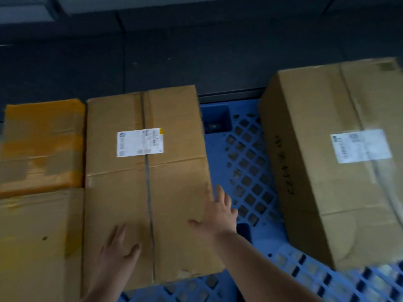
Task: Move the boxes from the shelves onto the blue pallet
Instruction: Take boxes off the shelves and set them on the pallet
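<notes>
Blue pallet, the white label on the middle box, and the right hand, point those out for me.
blue pallet [246, 162], head view, bare lattice deck.
white label [139, 142], head view, label's centre.
right hand [218, 212], head view, back of hand.

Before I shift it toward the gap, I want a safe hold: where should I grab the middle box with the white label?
Take the middle box by its two long side edges, near the close end. Its right side faces open blue pallet, so the right hand probably fits there; the left side butts against neighboring boxes, so tilt it first.
</notes>
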